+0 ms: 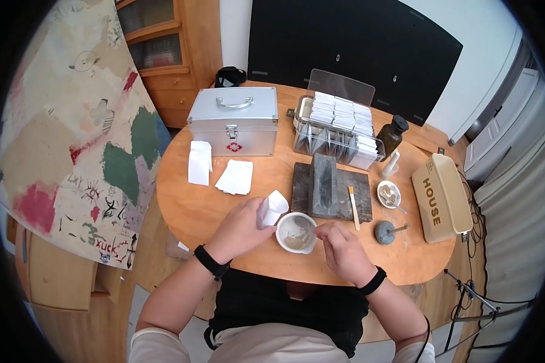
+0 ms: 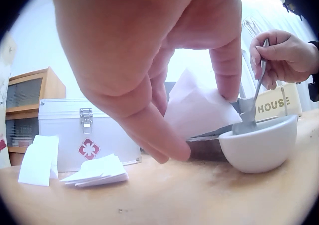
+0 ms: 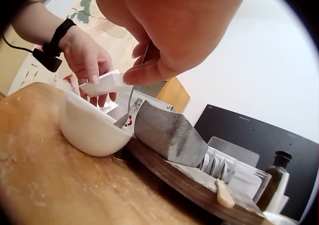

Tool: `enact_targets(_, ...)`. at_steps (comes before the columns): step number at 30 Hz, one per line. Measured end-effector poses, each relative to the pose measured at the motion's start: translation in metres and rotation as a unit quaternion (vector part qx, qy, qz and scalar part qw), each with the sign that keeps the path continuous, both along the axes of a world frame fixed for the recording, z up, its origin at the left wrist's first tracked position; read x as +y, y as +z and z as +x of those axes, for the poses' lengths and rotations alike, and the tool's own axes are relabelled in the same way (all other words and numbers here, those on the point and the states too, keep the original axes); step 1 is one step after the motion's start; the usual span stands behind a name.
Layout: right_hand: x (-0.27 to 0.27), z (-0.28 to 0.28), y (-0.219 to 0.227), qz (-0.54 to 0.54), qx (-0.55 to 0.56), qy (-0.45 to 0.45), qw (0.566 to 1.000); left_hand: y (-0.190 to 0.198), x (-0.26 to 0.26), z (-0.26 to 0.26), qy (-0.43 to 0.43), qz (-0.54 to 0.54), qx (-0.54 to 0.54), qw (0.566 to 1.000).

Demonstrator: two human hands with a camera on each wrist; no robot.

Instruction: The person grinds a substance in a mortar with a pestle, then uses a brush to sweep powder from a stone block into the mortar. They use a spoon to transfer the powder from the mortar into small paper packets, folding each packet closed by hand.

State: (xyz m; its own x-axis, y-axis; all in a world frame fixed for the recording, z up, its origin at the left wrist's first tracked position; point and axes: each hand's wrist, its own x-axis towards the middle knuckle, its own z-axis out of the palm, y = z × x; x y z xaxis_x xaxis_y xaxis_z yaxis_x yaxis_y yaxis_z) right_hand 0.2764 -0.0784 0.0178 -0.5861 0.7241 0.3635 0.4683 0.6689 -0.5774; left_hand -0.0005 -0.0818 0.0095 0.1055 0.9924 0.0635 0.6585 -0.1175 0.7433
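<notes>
My left hand [image 1: 239,228] grips an opened white paper packet [image 1: 273,209] just left of a white bowl [image 1: 296,233] that holds some greyish matter. In the left wrist view, the packet [image 2: 199,108] stands between thumb and fingers, its edge near the bowl's rim [image 2: 271,125]. The right hand [image 1: 345,251] pinches a thin metal spoon; in the left wrist view the spoon [image 2: 260,80] dips inside the bowl. Seen from the right wrist, the spoon [image 3: 130,101] hangs from the fingers over the bowl [image 3: 92,127].
Behind the bowl lies a dark slab [image 1: 360,181] with a grey stone block [image 1: 324,184] and a brush [image 1: 353,209]. Folded papers [image 1: 235,177] lie before a metal case [image 1: 233,121]. A small dish [image 1: 389,193], round stone [image 1: 384,232] and HOUSE box [image 1: 439,199] stand right.
</notes>
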Motion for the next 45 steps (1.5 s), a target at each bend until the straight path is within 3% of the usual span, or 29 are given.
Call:
enact_targets(6, -0.003, -0.015, -0.001, 0.055, 0.001, 0.017, 0.998, -0.015, 0.002, 0.011, 0.007, -0.02, 0.03, 0.999)
enact_targets(9, -0.004, -0.013, 0.002, 0.016, 0.021, 0.017, 1.0, -0.016, 0.003, 0.012, 0.005, -0.021, 0.029, 0.999)
enact_targets(11, -0.005, -0.012, 0.001, 0.028, -0.019, -0.06, 0.998, -0.015, 0.003, 0.012, 0.006, -0.026, 0.028, 0.999)
enact_targets(14, -0.006, -0.019, -0.006, 0.01, -0.001, -0.081, 0.997, -0.016, 0.005, 0.014, 0.001, -0.037, 0.027, 0.999)
enact_targets(20, -0.003, -0.018, -0.005, -0.073, 0.058, -0.058, 0.994, -0.018, 0.005, 0.011, 0.002, -0.045, 0.004, 0.999)
enact_targets(23, 0.001, -0.016, -0.003, -0.028, 0.052, -0.112, 0.992, -0.021, 0.005, 0.011, 0.002, -0.021, 0.01, 1.0)
enact_targets(27, 0.002, -0.019, -0.005, -0.067, 0.088, -0.103, 0.989, -0.023, 0.005, 0.011, 0.005, -0.025, 0.009, 1.0)
enact_targets(29, 0.004, -0.018, 0.0, -0.12, 0.081, -0.059, 0.988, -0.024, 0.007, 0.011, 0.006, -0.029, 0.001, 1.0)
enact_targets(33, 0.011, -0.01, 0.003, -0.133, 0.086, -0.069, 0.985, -0.022, 0.006, 0.01, 0.008, -0.032, 0.005, 0.999)
enact_targets(35, 0.014, -0.007, -0.001, -0.029, 0.05, -0.024, 0.998, -0.022, 0.006, 0.011, 0.007, -0.029, 0.005, 1.0)
enact_targets(39, 0.006, -0.005, 0.009, -0.114, 0.038, -0.016, 0.993, -0.022, 0.005, 0.009, 0.007, -0.026, 0.008, 1.0)
enact_targets(41, 0.006, -0.003, 0.009, 0.041, -0.014, 0.0, 0.999, -0.023, 0.006, 0.009, 0.004, -0.029, 0.004, 1.0)
enact_targets(45, -0.002, -0.002, 0.008, 0.055, -0.065, 0.016, 0.996, -0.024, 0.006, 0.009, 0.008, -0.028, 0.009, 1.0)
